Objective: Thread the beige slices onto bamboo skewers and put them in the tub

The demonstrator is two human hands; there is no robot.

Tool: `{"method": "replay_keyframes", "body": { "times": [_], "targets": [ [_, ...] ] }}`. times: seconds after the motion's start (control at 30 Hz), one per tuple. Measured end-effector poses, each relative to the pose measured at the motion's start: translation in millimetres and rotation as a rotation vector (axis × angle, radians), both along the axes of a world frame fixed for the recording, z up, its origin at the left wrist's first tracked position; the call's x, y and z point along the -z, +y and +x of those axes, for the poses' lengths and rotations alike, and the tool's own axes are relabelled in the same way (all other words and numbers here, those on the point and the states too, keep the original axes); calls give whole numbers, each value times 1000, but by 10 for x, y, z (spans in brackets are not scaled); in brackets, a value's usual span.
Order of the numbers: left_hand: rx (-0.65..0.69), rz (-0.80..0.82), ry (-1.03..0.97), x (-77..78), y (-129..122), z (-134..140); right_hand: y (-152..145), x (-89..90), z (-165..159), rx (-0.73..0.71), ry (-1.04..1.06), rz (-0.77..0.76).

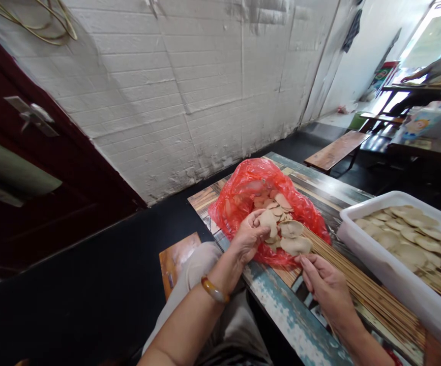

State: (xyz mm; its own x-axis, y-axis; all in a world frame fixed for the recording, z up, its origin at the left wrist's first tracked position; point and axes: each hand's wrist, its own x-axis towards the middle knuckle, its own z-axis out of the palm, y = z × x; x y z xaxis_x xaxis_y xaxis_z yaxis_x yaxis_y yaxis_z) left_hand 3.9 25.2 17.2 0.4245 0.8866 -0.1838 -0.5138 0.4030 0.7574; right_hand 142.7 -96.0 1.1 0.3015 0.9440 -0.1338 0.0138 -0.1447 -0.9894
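My left hand (251, 235), with an amber bangle (214, 290) on its wrist, pinches a pale, thin round slice (269, 222) over the mouth of a red plastic bag (239, 203). More beige slices (279, 206) lie loose inside the bag. To the right, the fingers of my right hand (325, 279) are closed on a thin bamboo skewer, mostly hidden by the hand. Its tip end meets two larger slices (295, 246); whether both are threaded is hard to see. A bundle of bamboo skewers (373, 300) lies on the table beside my right hand.
A white plastic tub (357, 244) with skewered slices stands on the worn table (281, 310) at right. Beyond are a wooden bench (336, 150) and another person (439, 71) at a far table. A stool (180, 254) stands left of my leg, near the white wall (189, 91).
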Motion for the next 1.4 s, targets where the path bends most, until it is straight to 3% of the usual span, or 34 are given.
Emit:
{"method": "replay_keyframes", "body": {
  "times": [0.53, 0.67, 0.8, 0.93, 1.03, 1.4],
  "targets": [
    [-79, 171, 243, -26, 9, -40, 3, 17, 12, 0, 16, 27],
    [-89, 91, 200, 33, 87, -48, -24, -20, -11, -8, 50, -1],
    [-118, -2, 105, 82, 118, -6, -82, -81, -58, -122, 95, -40],
    [-102, -40, 49, 134, 119, 31, -78, -67, -80, -225, -64, -35],
    [-129, -54, 24, 181, 141, 28, -38, 0, -50, -218, -201, -45],
    [-266, -11, 15, 185, 216, -21, -16, 35, 8, -245, -316, -123]
  ]
}}
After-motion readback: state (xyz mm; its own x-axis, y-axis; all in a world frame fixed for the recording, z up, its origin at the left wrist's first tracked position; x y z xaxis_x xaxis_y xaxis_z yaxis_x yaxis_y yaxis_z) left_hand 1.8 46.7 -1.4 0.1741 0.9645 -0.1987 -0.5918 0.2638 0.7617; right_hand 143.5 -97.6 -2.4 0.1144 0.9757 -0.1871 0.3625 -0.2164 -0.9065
